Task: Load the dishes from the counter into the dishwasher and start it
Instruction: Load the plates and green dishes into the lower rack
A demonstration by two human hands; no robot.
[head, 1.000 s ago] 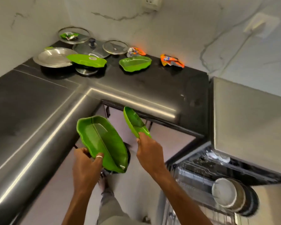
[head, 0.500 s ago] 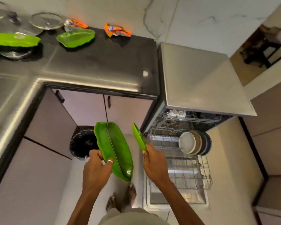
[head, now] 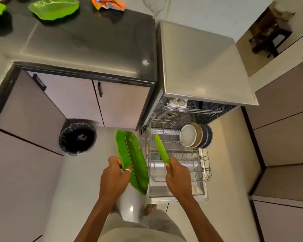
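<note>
Below the counter [head: 87, 49], the rack [head: 187, 159] holds upright plates [head: 194, 136]; left hand [head: 115, 179] grips a broad dish [head: 132, 159], right hand [head: 177, 175] a slim dish [head: 162, 149]

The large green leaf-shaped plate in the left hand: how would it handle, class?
Probably stiff: the large green leaf-shaped plate holds its shape though the left hand grips only one edge. Likely light, carried one-handed. Its glossy surface may be slippery.

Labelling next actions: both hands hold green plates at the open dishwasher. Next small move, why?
Probably lower the right hand so its green plate slots into the lower rack, near the stacked plates. It hangs edge-on over bare tines; the left hand holds its leaf plate off to the side.
</note>
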